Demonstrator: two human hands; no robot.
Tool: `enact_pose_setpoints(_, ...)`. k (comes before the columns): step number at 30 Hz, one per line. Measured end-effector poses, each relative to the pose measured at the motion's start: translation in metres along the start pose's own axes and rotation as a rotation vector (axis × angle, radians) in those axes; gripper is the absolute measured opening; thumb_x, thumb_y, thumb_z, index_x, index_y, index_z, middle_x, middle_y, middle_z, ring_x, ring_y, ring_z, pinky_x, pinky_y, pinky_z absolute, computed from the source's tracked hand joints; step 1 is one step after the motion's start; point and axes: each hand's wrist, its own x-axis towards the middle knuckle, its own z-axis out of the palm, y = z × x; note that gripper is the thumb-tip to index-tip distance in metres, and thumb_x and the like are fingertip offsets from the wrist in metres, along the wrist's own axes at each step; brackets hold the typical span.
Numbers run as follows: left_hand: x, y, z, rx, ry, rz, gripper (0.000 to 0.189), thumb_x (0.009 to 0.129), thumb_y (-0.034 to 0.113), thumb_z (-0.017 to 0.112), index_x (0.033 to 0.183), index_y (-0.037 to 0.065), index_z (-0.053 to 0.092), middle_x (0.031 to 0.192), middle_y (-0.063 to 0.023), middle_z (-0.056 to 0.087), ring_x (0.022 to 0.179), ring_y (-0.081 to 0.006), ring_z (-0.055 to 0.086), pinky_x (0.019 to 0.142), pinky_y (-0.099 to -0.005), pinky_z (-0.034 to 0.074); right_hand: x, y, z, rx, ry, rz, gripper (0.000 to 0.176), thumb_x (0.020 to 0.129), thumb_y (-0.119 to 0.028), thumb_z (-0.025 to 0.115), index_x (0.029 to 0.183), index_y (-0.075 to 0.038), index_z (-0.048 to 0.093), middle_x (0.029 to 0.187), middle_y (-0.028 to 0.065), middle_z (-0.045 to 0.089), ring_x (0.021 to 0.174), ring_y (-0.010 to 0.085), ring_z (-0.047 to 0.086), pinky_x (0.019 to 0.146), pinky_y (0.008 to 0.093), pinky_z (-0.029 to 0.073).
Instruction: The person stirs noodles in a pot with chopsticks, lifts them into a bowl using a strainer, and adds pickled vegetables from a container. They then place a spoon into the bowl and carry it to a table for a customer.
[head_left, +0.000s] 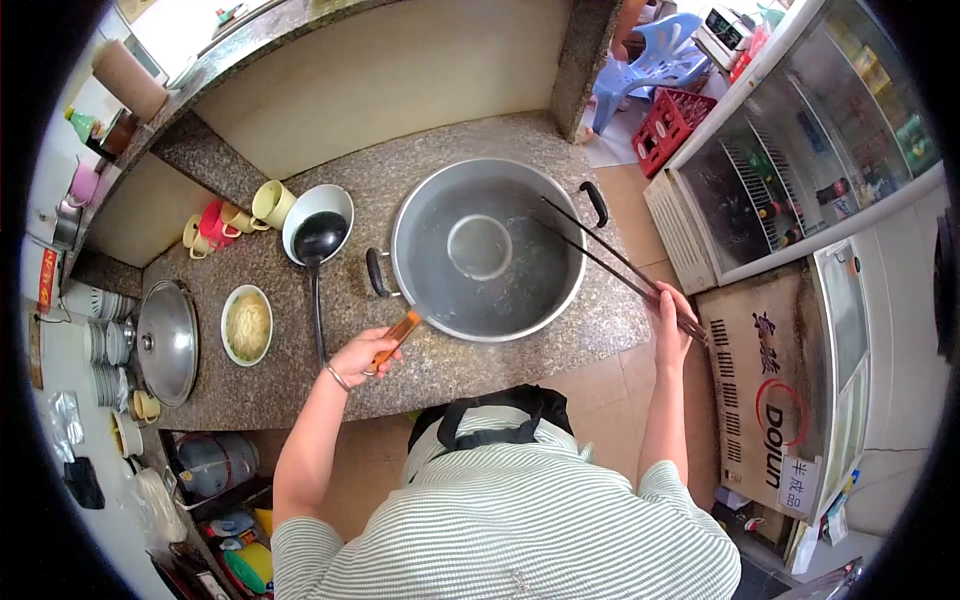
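Note:
A large metal pot (pixel 425 190) of cloudy liquid stands on the counter before me. My left hand (pixel 366 356) is closed around the orange-brown handle (pixel 401 333) of a utensil that reaches over the near-left rim. Its head is hard to make out; a pale ring (pixel 480 247) shows in the middle of the pot. On the right, my right hand (pixel 671 318) grips long dark chopsticks (pixel 617 268), their tips over or in the liquid. Left of the pot are a white bowl holding a black ladle (pixel 318 238) and a bowl of noodles (pixel 248 325).
A round metal lid (pixel 167 343) lies on the counter's left side, with yellow and red mugs (pixel 218 222) behind. A glass-door fridge (pixel 790 170), a cardboard-faced cabinet (pixel 765 390), a red crate (pixel 672 128) and a blue chair (pixel 655 55) stand to the right.

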Motion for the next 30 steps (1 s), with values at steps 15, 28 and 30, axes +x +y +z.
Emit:
enact_pose_setpoints(15, 0.140, 0.007, 0.094, 1.266, 0.507, 0.148, 0.050, 0.078, 0.008, 0.047, 0.125, -0.007, 0.038, 0.094, -0.0309, 0.060, 0.094, -0.0417, 0.059, 0.082, -0.0472, 0.047, -0.035, -0.008, -0.014, -0.096, 0.093, -0.071, 0.024, 0.092, -0.015, 0.053, 0.102, 0.005, 0.061, 0.097, 0.0117, 0.064, 0.086, 0.0162, 0.062, 0.079, 0.0302, 0.052)
enact_pose_setpoints(28, 0.083, 0.053, 0.093, 1.723, 0.121, 0.230, 0.040, 0.073, 0.006, 0.052, 0.112, 0.000, 0.052, 0.096, -0.0234, 0.063, 0.095, -0.0360, 0.061, 0.082, -0.0429, 0.049, -0.058, -0.025, -0.031, -0.146, 0.163, -0.093, 0.024, 0.092, -0.014, 0.052, 0.103, 0.005, 0.061, 0.095, 0.0107, 0.064, 0.085, 0.0158, 0.062, 0.078, 0.0296, 0.052)
enact_pose_setpoints(30, 0.079, 0.062, 0.072, 1.708, -0.050, 0.271, 0.034, 0.071, 0.005, 0.050, 0.105, 0.000, 0.056, 0.095, -0.0232, 0.063, 0.096, -0.0347, 0.060, 0.083, -0.0419, 0.048, -0.058, -0.025, -0.029, -0.122, 0.146, -0.097, 0.024, 0.092, -0.015, 0.052, 0.102, 0.005, 0.062, 0.094, 0.0103, 0.064, 0.084, 0.0155, 0.062, 0.078, 0.0294, 0.051)
